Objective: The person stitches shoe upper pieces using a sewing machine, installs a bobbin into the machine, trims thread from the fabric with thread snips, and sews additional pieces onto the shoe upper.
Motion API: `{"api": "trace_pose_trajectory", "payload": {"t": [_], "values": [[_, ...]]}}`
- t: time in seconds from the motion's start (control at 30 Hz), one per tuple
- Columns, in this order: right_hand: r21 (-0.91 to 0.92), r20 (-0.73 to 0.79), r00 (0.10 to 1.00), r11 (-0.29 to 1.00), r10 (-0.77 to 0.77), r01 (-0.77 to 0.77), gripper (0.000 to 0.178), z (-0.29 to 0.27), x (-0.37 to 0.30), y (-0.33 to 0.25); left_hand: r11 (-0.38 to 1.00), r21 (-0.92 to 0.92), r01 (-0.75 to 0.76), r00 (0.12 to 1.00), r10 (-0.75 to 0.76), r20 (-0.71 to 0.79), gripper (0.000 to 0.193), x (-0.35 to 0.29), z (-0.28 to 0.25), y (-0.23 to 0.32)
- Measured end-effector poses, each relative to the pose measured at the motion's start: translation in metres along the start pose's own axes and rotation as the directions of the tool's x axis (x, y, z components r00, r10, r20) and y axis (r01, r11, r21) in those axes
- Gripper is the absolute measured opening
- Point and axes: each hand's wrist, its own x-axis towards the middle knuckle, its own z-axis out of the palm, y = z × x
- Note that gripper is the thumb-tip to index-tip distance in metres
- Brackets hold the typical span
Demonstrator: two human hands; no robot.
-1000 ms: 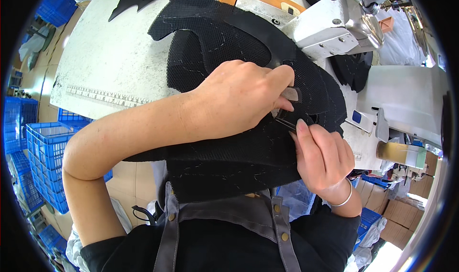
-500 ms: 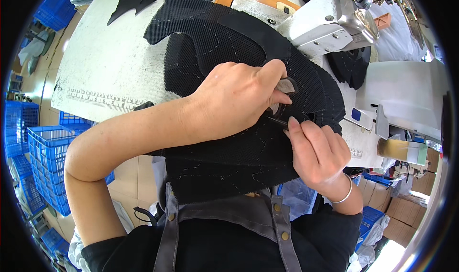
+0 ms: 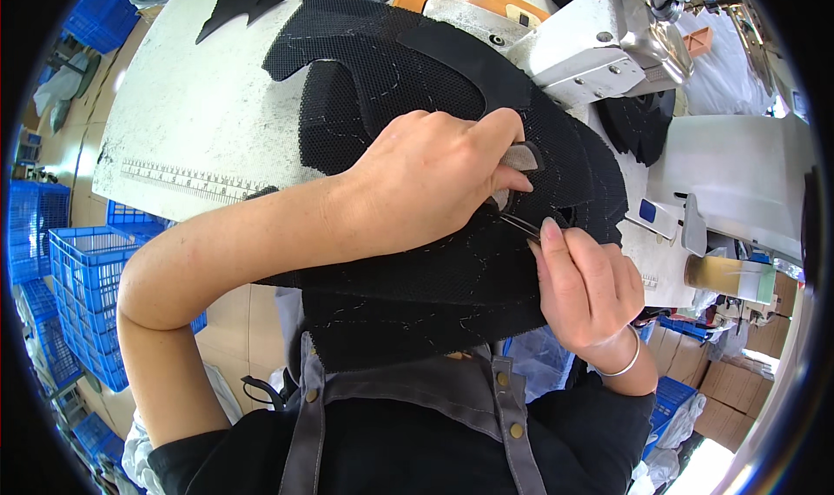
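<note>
Black mesh fabric pieces (image 3: 434,273), marked with fine white stitch lines, lie stacked across the table's near edge and hang toward my apron. My left hand (image 3: 434,178) is closed on top of them, pinching a small grey padded fabric piece (image 3: 521,157) between thumb and fingers. Much of that piece is hidden under the hand. Just to the right, my right hand (image 3: 591,282) grips slim metal tweezers (image 3: 519,224) between thumb and forefinger. Their two prongs point left, with the tips close by my left thumb at the fabric; whether they hold anything is too small to tell.
The white sewing machine head (image 3: 578,47) stands at the back right, beside a black part (image 3: 638,121). Black cut pieces (image 3: 243,4) lie at the table's far side. A printed ruler (image 3: 187,180) runs along the near left edge. Blue crates (image 3: 91,295) stand on the floor at left.
My right hand has shifted slightly right with the tweezers, drawing them away from my left hand, and more of their prongs now shows. My left hand stays in place.
</note>
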Motion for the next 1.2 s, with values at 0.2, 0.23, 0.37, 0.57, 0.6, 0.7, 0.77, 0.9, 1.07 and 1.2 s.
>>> {"api": "trace_pose_trajectory", "payload": {"t": [0.2,0.23,0.37,0.57,0.6,0.7,0.77,0.9,1.07,1.2], "values": [[0.019,0.073,0.997,1.0,-0.017,0.016,0.03,0.001,0.007,0.001,1.0,0.005,0.016,0.999,-0.016,0.034,0.024,0.001,0.001,0.0],[0.049,0.068,0.998,0.999,0.006,-0.01,0.029,0.002,0.007,0.001,1.0,0.012,0.016,1.0,-0.016,0.026,0.024,0.001,0.001,0.001],[0.13,0.053,0.997,0.99,0.054,-0.061,0.028,0.006,0.007,0.003,0.999,0.017,0.044,0.998,-0.044,-0.037,0.024,-0.002,0.005,0.002],[0.204,0.04,0.987,0.965,0.158,-0.163,0.028,0.008,0.006,-0.001,1.0,-0.004,-0.01,1.0,0.01,-0.015,0.023,0.0,0.003,-0.001],[0.203,0.041,0.987,0.966,0.158,-0.163,0.028,0.007,0.006,0.0,1.0,-0.004,-0.011,1.0,0.011,-0.016,0.023,0.0,0.003,-0.001],[0.281,0.108,0.976,0.936,0.19,-0.213,0.029,0.007,0.007,-0.001,1.0,0.016,0.005,1.0,-0.005,0.008,0.023,-0.002,0.002,0.001],[0.362,0.129,0.964,0.894,0.233,-0.264,0.029,0.008,0.007,0.0,1.0,0.004,0.007,1.0,-0.007,-0.006,0.023,-0.002,0.002,0.0],[0.408,0.1,0.949,0.857,0.299,-0.313,0.029,0.007,0.012,-0.001,1.0,0.003,0.011,1.0,-0.011,-0.001,0.023,-0.001,0.001,0.002],[0.426,0.174,0.948,0.848,0.265,-0.315,0.029,0.007,0.01,0.002,0.999,0.002,0.036,0.999,-0.036,-0.008,0.023,-0.002,0.0,0.002],[0.406,0.147,0.953,0.862,0.265,-0.303,0.031,0.009,0.007,0.002,0.991,-0.084,0.099,0.993,-0.104,-0.053,0.023,-0.002,0.004,0.002]]}}
